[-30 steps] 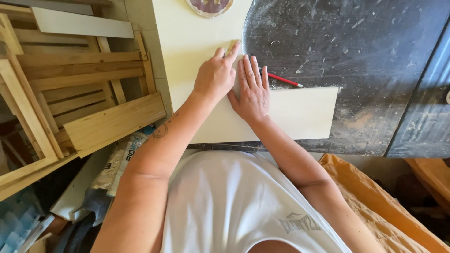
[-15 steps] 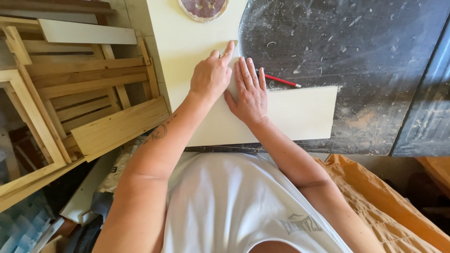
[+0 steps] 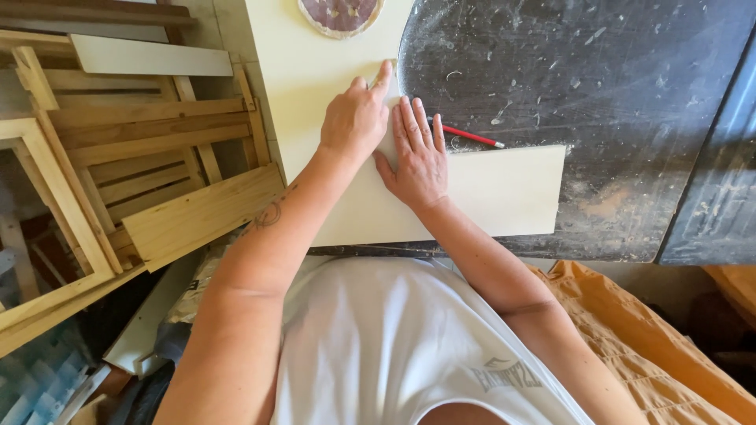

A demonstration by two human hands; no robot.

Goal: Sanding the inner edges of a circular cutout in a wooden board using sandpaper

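On the pale cream board [image 3: 504, 189], which lies flat on the dark, dust-flecked counter [image 3: 598, 86], you have both hands set close to the board's inner corner, where its two limbs meet. Your left hand [image 3: 356, 120] lies knuckles up, its forefinger stretched along the board's curved cut edge and the other fingers curled in; it seems to press a small pale piece against that edge, but what it grips, if anything, cannot be told. Your right hand [image 3: 417, 157] lies just beside it, touching it at the thumb, spread flat with the fingers together and holding nothing.

The board's longer visible limb runs away from your right hand toward your right side; its other limb runs away from you, past your left hand. A red pencil [image 3: 472, 137] lies on the counter just beyond the fingertips of your right hand, which is the nearer one to it; its long axis slants along the board's far edge. A round reddish disc [image 3: 340, 14] on the board's far limb is cut off by the frame. Bare wooden frames [image 3: 150, 157] are stacked left of the board.
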